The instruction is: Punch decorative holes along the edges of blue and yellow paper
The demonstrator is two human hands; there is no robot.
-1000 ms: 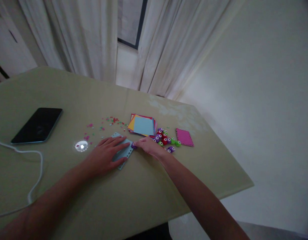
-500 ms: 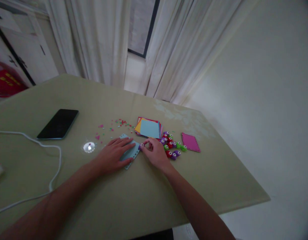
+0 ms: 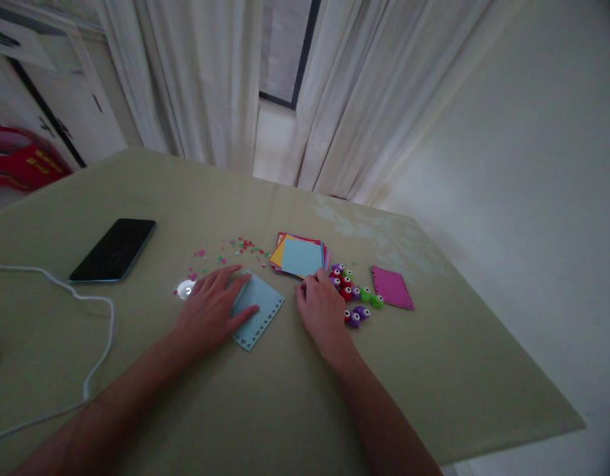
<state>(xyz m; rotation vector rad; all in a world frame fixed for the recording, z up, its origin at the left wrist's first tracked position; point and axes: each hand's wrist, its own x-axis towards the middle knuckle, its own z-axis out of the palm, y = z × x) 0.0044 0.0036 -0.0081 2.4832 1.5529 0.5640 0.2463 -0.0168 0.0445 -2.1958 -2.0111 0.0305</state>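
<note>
My left hand (image 3: 213, 304) lies with fingers spread on a light blue card (image 3: 260, 305), which has small holes punched along its edges. To the right of the card, my right hand (image 3: 322, 311) rests low over the table, fingers curled and pressed together; whatever they may hold is hidden. Just beyond it sits a cluster of small googly-eyed craft punches (image 3: 346, 293) in red, purple and green, partly covered by the hand. A stack of coloured cards (image 3: 302, 256), light blue on top, lies behind my right fingertips.
A pink card (image 3: 392, 287) with punched edges lies at the right. Tiny coloured paper bits (image 3: 245, 244) are scattered behind my left hand, near a shiny round spot (image 3: 186, 289). Further left are a black tablet (image 3: 115, 250) and a white cable (image 3: 106, 330).
My right hand has moved right, away from the card's edge, where it held a purple punch. My left hand has shifted slightly left, uncovering more of the card. The view has tilted a little.
</note>
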